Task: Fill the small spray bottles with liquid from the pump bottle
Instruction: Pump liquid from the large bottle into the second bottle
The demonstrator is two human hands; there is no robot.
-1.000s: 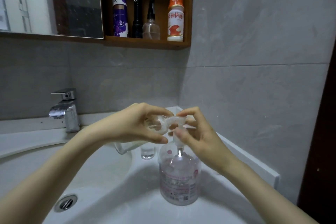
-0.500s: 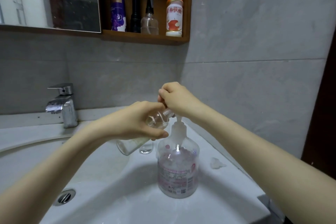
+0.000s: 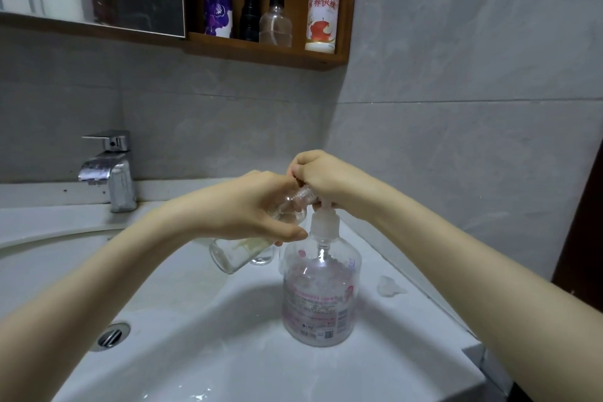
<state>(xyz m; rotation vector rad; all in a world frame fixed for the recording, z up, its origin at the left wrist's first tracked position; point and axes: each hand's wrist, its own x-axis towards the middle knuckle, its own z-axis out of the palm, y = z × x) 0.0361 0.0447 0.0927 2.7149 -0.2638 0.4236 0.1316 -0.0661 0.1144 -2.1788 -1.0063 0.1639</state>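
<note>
Okay, R hand (image 3: 323,176) is now fisted over the top of the pump bottle (image 3: 321,297); a sec ago it only pinched the pump tip w/ fingertips. L hand (image 3: 251,209) is wrapped round the small spray bottle (image 3: 235,254), which is tilted, neck tucked up under the R fist, base hanging low. Pump bottle stands upright on the sink (image 3: 195,352) near the R corner. Looks like the press stroke is on, so filling's prob underway, tho no stream is visible. 2nd small bottle (image 3: 261,259) waits just behind.
</note>
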